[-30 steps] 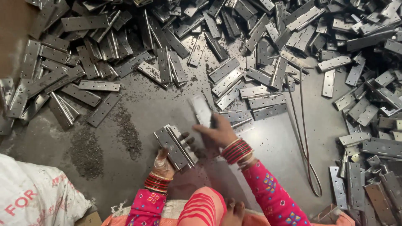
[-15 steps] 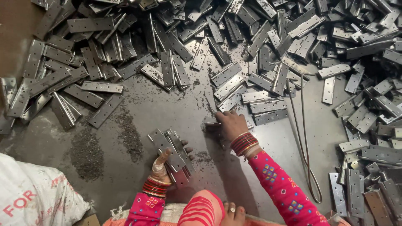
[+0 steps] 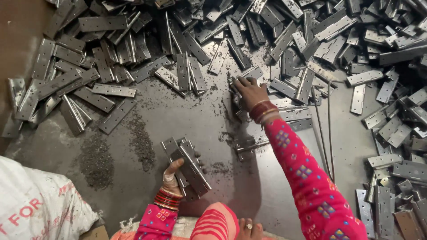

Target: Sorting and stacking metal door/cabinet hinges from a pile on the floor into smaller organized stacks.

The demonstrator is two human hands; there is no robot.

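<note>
While left hand [image 3: 174, 178] fingers grip hinge stack [image 3: 189, 166] | right hand [image 3: 250, 92] fingers curl over floor hinge [image 3: 236, 98]

Right hand [image 3: 250, 92] now stretched further out, onto hinges [image 3: 284, 86] at pile edge; left hand [image 3: 174, 174] drawn back, gripping stack [image 3: 189, 166] lifted off floor

countless metal hinges [image 3: 307, 84], two hands [image 3: 249, 91], one white sack [image 3: 35, 209]
</note>
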